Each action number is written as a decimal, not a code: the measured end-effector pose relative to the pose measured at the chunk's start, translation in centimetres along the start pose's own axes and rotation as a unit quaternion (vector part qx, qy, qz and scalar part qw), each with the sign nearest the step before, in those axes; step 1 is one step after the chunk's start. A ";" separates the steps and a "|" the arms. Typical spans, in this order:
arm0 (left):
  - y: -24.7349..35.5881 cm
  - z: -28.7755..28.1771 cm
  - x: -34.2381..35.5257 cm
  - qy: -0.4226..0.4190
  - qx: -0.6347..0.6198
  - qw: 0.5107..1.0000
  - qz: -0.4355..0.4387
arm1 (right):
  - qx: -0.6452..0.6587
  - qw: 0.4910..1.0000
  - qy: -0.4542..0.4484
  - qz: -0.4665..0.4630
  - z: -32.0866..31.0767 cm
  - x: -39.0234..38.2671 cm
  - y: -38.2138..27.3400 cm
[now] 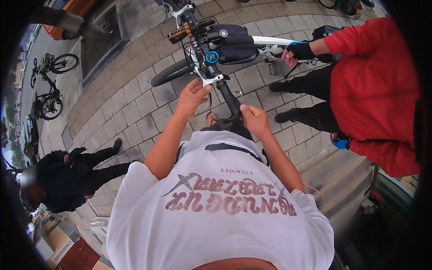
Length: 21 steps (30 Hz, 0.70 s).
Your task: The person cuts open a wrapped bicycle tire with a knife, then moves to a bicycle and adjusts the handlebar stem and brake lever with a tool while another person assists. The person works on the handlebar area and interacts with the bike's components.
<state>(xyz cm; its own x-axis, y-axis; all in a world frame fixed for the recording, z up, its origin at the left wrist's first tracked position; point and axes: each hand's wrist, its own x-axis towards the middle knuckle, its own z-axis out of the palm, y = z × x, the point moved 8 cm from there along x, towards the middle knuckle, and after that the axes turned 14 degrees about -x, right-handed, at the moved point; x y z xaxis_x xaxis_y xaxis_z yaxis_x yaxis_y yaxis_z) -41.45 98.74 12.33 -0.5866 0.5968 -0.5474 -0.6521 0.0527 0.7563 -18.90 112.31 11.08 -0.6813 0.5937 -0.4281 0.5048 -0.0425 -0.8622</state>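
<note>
A white bicycle with a black handlebar [201, 38] stands in front of me. My left hand [193, 96] is beside the white brake lever mount [213, 80], its fingers loosely apart and nothing visible in them; whether they touch the mount I cannot tell. My right hand [255, 120] pinches a small L-shaped hex key [241, 93], its bent end sticking up beside the black handlebar grip [230, 98]. The key is apart from any bolt that I can see. A round blue-ringed device [212, 57] sits on the bar near the mount.
A black bag [234, 45] is on the bicycle's frame, and its front wheel [171, 73] points left. At right, a person in a red jacket [373, 94] reaches a gloved hand toward the bicycle. A person in dark clothes [67, 175] stands at left on the paving [135, 108].
</note>
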 end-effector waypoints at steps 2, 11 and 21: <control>0.9 2.0 0.9 -0.020 -0.016 0.999 -0.030 | -0.076 0.996 -0.046 -0.026 0.9 0.3 -1.9; 2.2 3.1 2.2 0.018 -0.020 0.998 -0.060 | 0.056 0.991 -0.079 -0.087 -0.9 6.5 -6.8; 3.0 2.9 3.5 0.034 0.036 0.999 -0.010 | 0.106 0.989 -0.097 -0.014 1.1 7.6 -7.9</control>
<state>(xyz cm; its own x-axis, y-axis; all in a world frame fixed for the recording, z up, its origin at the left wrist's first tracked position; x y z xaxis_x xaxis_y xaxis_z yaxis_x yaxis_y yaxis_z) -44.09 103.29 13.69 -0.6069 0.5389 -0.5841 -0.6290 0.1235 0.7675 -28.64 116.25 14.30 -0.7932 0.4318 -0.4294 0.3754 -0.2086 -0.9031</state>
